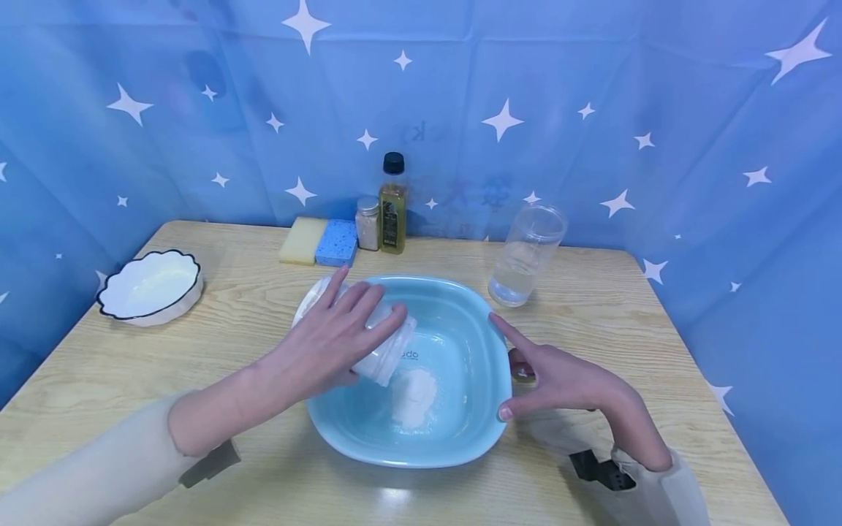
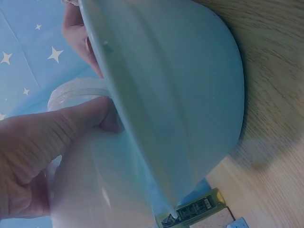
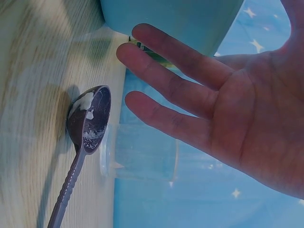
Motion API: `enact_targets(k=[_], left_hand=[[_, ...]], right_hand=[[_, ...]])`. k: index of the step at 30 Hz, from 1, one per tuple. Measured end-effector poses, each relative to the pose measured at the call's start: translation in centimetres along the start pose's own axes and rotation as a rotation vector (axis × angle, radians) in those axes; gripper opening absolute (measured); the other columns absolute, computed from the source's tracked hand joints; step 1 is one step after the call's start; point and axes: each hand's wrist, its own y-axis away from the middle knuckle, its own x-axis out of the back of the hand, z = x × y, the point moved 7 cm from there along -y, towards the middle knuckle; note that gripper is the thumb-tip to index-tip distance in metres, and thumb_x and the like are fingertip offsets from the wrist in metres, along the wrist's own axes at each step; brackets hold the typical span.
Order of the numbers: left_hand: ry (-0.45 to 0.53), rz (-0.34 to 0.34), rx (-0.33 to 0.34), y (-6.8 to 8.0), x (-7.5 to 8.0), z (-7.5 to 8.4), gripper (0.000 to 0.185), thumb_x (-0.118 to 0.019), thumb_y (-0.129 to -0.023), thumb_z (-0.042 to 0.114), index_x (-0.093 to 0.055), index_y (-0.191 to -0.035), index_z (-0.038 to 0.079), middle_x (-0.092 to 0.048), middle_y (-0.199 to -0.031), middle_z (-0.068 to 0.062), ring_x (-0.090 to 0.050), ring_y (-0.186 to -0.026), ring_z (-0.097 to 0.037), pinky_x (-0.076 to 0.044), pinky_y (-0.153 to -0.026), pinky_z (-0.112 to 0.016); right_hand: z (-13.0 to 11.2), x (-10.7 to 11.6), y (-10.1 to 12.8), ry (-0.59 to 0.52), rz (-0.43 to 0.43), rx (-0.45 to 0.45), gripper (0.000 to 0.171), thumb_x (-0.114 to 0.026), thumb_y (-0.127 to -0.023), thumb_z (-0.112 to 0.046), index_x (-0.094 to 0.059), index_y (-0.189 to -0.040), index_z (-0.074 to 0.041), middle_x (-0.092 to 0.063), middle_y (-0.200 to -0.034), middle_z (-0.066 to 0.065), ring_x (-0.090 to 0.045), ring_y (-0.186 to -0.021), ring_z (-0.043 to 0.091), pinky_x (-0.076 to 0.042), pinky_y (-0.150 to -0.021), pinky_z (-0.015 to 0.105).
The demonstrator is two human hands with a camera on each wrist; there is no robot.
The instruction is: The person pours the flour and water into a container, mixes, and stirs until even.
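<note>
Tipped jar over the blue basin

Head cam: left hand point(image 1: 332, 343) grips the jar point(image 1: 384, 351) tilted over the basin point(image 1: 460, 431), powder point(image 1: 413, 394) inside; right hand point(image 1: 559, 376) fingers straight on the rim. Left wrist: thumb point(image 2: 61, 130) wrapped round the jar. Right wrist: fingers point(image 3: 166, 83) spread, spoon point(image 3: 85, 128) beside them on the table point(image 3: 28, 95).

Head view looks forward and down over the counter point(image 1: 592, 321), blue basin point(image 1: 460, 431) central, backdrop at 12 o'clock. Left wrist view sits very close under the basin's outer wall point(image 2: 190, 95). Right wrist view, close, looks across the palm; shares basin point(image 3: 171, 19) and glass point(image 3: 142, 152) with head view.
</note>
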Motion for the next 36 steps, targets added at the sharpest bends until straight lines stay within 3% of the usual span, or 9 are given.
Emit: enact_targets(k=[3,6,10,15,23,36], left_hand=[[0.001,-0.02,-0.001,0.02,-0.19,0.11,0.1,-0.089,-0.047,0.047,-0.04,-0.128,0.013,-0.045,-0.112,-0.016,-0.045,-0.103,-0.036,-0.036,-0.091,-0.054],[-0.013,-0.039,0.014,-0.06,-0.34,0.1,0.101,-0.09,-0.047,0.044,-0.039,-0.127,0.011,-0.046,-0.119,-0.019,-0.045,-0.102,-0.037,-0.038,-0.084,-0.05],[-0.02,-0.048,0.04,-0.15,-0.35,-0.01,0.105,-0.09,-0.047,0.042,-0.036,-0.13,0.009,-0.047,-0.123,-0.021,-0.045,-0.103,-0.039,-0.038,-0.086,-0.052],[-0.052,-0.031,0.021,-0.2,-0.27,0.05,0.115,-0.089,-0.048,0.044,-0.03,-0.14,0.007,-0.051,-0.112,-0.017,-0.046,-0.099,-0.036,-0.039,-0.083,-0.051],[-0.037,-0.055,0.018,-0.28,-0.42,0.1,0.121,-0.089,-0.047,0.048,-0.026,-0.144,0.009,-0.049,-0.115,-0.015,-0.045,-0.102,-0.036,-0.038,-0.086,-0.051],[-0.027,-0.045,-0.001,-0.19,-0.36,0.37,0.112,-0.091,-0.048,0.039,-0.032,-0.138,0.01,-0.048,-0.113,-0.013,-0.043,-0.104,-0.035,-0.036,-0.089,-0.052]], right_hand=[[0.0,-0.01,0.01,-0.005,0.001,0.0,0.116,-0.079,-0.074,-0.024,0.009,-0.15,-0.018,-0.061,-0.115,0.006,-0.056,-0.109,0.025,-0.044,-0.091,0.048],[0.03,0.0,0.02,-0.007,0.002,-0.004,0.116,-0.079,-0.074,-0.024,0.008,-0.15,-0.018,-0.06,-0.116,0.006,-0.056,-0.109,0.025,-0.044,-0.091,0.049],[0.05,0.01,0.0,-0.002,0.002,-0.005,0.115,-0.079,-0.074,-0.024,0.008,-0.15,-0.019,-0.06,-0.116,0.006,-0.056,-0.109,0.025,-0.045,-0.091,0.049],[0.03,0.02,0.0,0.004,0.005,-0.006,0.116,-0.079,-0.074,-0.025,0.008,-0.15,-0.019,-0.06,-0.116,0.006,-0.056,-0.109,0.025,-0.043,-0.091,0.051],[0.01,0.04,0.0,0.014,0.007,-0.002,0.116,-0.079,-0.074,-0.026,0.008,-0.15,-0.018,-0.061,-0.114,0.005,-0.057,-0.108,0.025,-0.043,-0.091,0.052],[0.21,0.08,-0.02,0.012,0.009,-0.014,0.116,-0.079,-0.073,-0.026,0.008,-0.15,-0.019,-0.06,-0.115,0.005,-0.056,-0.109,0.024,-0.043,-0.092,0.051]])
